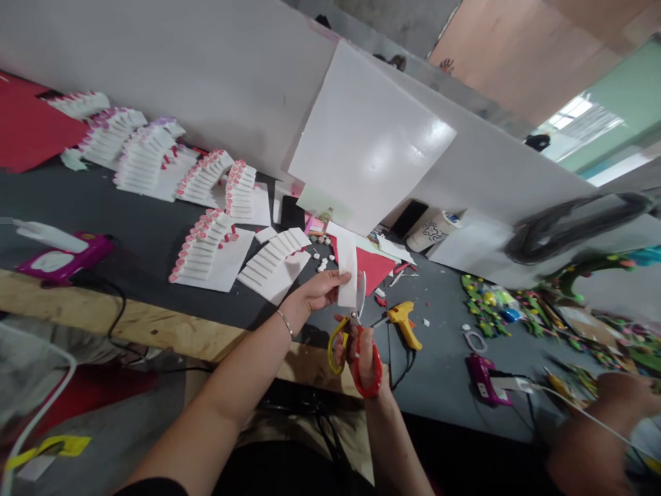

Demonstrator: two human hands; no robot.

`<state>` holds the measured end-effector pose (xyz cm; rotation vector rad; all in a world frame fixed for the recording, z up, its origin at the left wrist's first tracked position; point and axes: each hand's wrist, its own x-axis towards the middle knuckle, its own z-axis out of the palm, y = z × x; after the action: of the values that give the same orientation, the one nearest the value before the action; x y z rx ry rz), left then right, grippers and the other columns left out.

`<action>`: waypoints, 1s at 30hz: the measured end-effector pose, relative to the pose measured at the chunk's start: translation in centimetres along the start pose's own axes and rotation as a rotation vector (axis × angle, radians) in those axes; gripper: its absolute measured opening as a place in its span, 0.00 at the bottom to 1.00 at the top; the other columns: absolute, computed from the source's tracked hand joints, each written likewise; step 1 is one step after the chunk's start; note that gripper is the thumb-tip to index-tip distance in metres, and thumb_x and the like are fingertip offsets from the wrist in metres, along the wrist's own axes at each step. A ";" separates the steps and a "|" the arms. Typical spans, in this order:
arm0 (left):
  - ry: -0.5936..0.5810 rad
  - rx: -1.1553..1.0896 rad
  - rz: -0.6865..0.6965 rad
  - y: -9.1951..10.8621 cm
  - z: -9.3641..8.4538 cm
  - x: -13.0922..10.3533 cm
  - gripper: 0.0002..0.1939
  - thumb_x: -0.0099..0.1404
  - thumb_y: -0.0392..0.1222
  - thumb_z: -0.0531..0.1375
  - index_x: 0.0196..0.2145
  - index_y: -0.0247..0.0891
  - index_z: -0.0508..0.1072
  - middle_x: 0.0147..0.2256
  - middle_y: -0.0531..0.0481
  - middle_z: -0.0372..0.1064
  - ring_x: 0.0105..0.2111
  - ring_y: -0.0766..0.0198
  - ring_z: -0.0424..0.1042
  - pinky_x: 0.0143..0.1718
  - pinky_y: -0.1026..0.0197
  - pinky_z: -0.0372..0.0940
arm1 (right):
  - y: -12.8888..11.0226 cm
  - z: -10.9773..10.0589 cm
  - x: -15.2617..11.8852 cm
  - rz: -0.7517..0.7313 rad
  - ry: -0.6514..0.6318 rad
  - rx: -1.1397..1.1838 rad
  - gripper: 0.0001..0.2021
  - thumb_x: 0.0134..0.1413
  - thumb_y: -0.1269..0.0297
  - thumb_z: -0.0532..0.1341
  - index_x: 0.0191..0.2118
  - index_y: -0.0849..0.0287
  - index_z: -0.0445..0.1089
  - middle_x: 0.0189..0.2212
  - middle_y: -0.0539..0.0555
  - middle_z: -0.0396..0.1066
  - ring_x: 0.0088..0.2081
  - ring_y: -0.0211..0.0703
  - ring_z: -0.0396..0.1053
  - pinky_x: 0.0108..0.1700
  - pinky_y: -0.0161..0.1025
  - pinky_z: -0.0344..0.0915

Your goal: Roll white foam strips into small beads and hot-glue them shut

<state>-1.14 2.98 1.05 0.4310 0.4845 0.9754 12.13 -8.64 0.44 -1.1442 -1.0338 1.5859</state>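
My left hand (325, 288) pinches a long white paper strip (348, 265) by its left edge, holding it up above the table's front edge. In my right hand (363, 351) is a pair of scissors (354, 318) with one red and one yellow handle, my fingers through the loops. The scissor blades are parted, pointing up beside the strip's lower right edge; whether they touch it I cannot tell. Behind the strip lies red paper (372, 265). A white folded-paper piece (279, 258) with ridges rests to the left of my left hand.
Ridged paper pieces with pink tips (201, 244) line the table's left side. A yellow glue gun (405, 324) lies right of the scissors. Purple power strips (483, 379) with cords sit at both sides. A white board (369, 138) leans behind; another person's arm (593, 427) is at lower right.
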 end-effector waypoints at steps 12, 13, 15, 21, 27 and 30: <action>-0.027 0.024 0.006 -0.3 -0.5 0.1 0.12 0.57 0.42 0.71 0.31 0.29 0.76 0.26 0.46 0.77 0.23 0.65 0.74 0.30 0.64 0.68 | -0.3 0.7 -0.8 0.022 0.121 -0.093 0.32 0.53 0.31 0.52 0.41 0.58 0.69 0.15 0.42 0.57 0.13 0.31 0.51 0.14 0.31 0.50; -0.032 0.027 0.006 -0.3 -0.5 0.1 0.13 0.56 0.42 0.71 0.31 0.29 0.76 0.26 0.46 0.77 0.23 0.65 0.74 0.30 0.64 0.68 | -0.3 0.7 -0.8 0.026 0.127 -0.118 0.32 0.53 0.31 0.52 0.41 0.58 0.69 0.15 0.42 0.57 0.12 0.31 0.51 0.14 0.31 0.50; -0.040 0.032 0.008 -0.2 -0.4 0.0 0.13 0.56 0.42 0.71 0.30 0.29 0.76 0.26 0.46 0.77 0.24 0.65 0.75 0.31 0.64 0.68 | -0.2 0.7 -0.9 0.007 0.118 -0.155 0.32 0.54 0.31 0.51 0.42 0.58 0.68 0.15 0.42 0.58 0.13 0.32 0.52 0.14 0.31 0.51; -0.041 0.022 0.002 -0.3 -0.4 -0.1 0.08 0.60 0.38 0.69 0.33 0.28 0.77 0.27 0.45 0.77 0.26 0.66 0.74 0.32 0.65 0.68 | 0.6 0.8 -0.3 -0.177 0.057 0.069 0.25 0.56 0.37 0.57 0.50 0.49 0.59 0.24 0.42 0.60 0.20 0.33 0.60 0.19 0.30 0.56; -0.041 0.019 0.012 -0.4 -0.6 0.0 0.09 0.61 0.39 0.68 0.37 0.28 0.78 0.27 0.46 0.77 0.26 0.66 0.74 0.34 0.63 0.68 | -0.2 0.8 0.1 -0.105 0.063 0.175 0.34 0.53 0.39 0.62 0.59 0.45 0.50 0.28 0.44 0.63 0.25 0.36 0.64 0.20 0.31 0.58; -0.042 0.054 0.016 -0.5 -0.6 -0.1 0.11 0.60 0.41 0.69 0.34 0.28 0.78 0.28 0.44 0.77 0.28 0.64 0.75 0.37 0.62 0.69 | -0.6 0.8 0.1 -0.104 0.040 0.158 0.36 0.54 0.40 0.61 0.62 0.46 0.46 0.27 0.44 0.62 0.24 0.36 0.64 0.20 0.31 0.57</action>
<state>-1.26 2.71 0.31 0.5034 0.4708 0.9682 11.47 -8.54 1.15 -0.9953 -0.9096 1.5272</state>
